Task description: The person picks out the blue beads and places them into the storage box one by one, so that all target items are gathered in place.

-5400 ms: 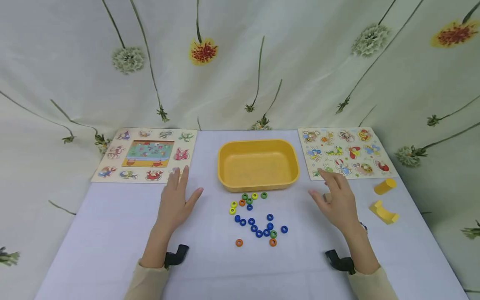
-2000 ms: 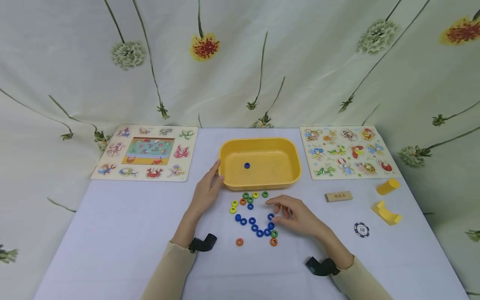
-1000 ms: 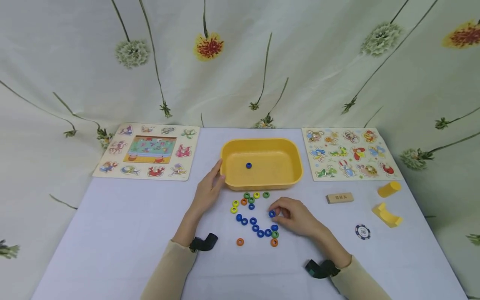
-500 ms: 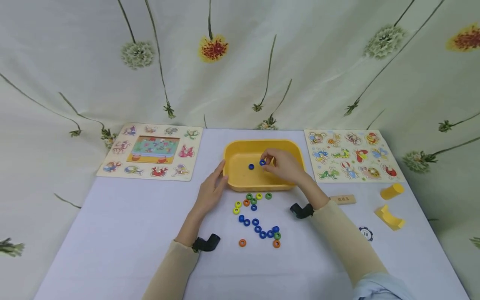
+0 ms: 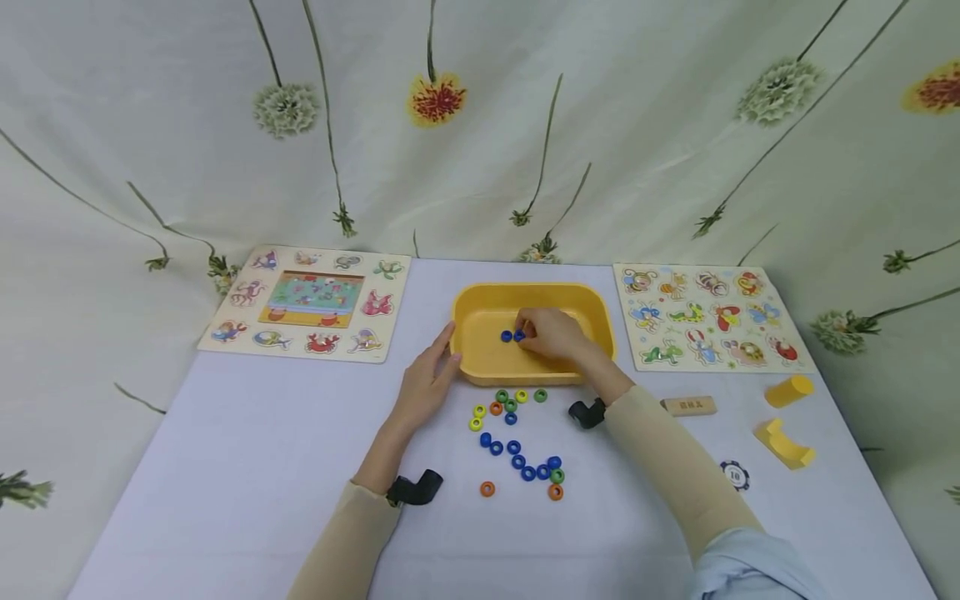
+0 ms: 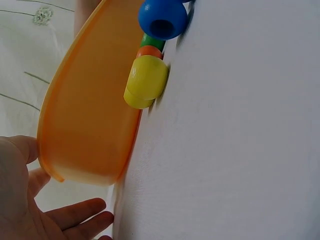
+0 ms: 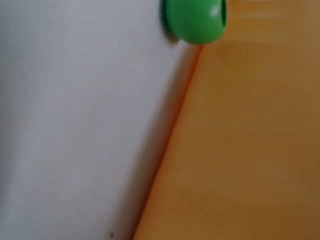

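Inside the yellow tray [image 5: 487,362], my right hand [image 5: 553,335] pinches a blue bead [image 5: 519,336] low over the tray floor. Right beside it lies another blue bead [image 5: 506,336]. My left hand [image 5: 422,387] rests against the tray's left end with its fingers fairly straight. In the left wrist view, thumb and fingers [image 6: 75,214] lie along the outside of the tray's end [image 6: 85,150]. The right wrist view shows the tray's front wall [image 7: 240,140] and a green bead [image 7: 196,20]; the right hand itself is out of that view.
In front of the tray lie several loose beads: blue [image 5: 513,447], green [image 5: 541,395], yellow [image 5: 479,411] and orange [image 5: 487,489]. Animal puzzle boards stand at left [image 5: 240,337] and right [image 5: 712,321]. A wooden block [image 5: 690,406], yellow cylinder [image 5: 789,391], yellow arch [image 5: 783,444] and chip [image 5: 735,475] lie right.
My right hand has picked a blue bead from the table, carried it into the tray and lowered it next to the other one. The left hand moved to the tray's left end earlier and stays there.
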Demonstrator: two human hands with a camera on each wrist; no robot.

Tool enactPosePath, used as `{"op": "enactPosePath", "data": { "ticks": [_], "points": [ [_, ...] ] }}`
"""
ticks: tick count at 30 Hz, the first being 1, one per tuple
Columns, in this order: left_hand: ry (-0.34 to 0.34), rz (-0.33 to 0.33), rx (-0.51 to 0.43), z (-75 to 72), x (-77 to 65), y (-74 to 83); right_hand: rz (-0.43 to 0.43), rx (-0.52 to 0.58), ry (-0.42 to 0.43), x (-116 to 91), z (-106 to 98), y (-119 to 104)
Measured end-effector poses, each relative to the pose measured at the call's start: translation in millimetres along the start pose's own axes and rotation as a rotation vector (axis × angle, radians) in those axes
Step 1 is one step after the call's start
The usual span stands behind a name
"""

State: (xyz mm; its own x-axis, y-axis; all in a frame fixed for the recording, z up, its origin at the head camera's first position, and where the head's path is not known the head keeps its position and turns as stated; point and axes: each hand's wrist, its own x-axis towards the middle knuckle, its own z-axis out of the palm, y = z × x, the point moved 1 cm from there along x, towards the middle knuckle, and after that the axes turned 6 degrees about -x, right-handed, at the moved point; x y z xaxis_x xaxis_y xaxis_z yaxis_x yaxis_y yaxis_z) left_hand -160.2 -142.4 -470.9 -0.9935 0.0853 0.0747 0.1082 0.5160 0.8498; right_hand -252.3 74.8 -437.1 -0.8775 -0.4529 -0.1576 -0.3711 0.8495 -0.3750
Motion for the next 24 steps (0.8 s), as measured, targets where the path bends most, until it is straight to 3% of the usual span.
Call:
{"op": "enactPosePath", "data": {
  "ticks": [6,13,17,24],
  "points": [
    [-0.01,0.006,-0.005,3.0,0.3,1.7,-0.01,0.09,0.133,-25.9,-9.7,8.7],
    [-0.022,0.003,0.004,2.7,1.2,1.1,-0.159,0.255,0.34,-88.1,-13.8,24.3],
    [-0.013,0.01,0.001,0.5,1.2,-0.5,-0.223,0.368,0.331,-121.7,-5.1,26.7],
    [0.001,0.022,0.006,1.2,1.3,-1.9,-0.37,0.443,0.197,-156.3,20.0,18.1]
  ]
}}
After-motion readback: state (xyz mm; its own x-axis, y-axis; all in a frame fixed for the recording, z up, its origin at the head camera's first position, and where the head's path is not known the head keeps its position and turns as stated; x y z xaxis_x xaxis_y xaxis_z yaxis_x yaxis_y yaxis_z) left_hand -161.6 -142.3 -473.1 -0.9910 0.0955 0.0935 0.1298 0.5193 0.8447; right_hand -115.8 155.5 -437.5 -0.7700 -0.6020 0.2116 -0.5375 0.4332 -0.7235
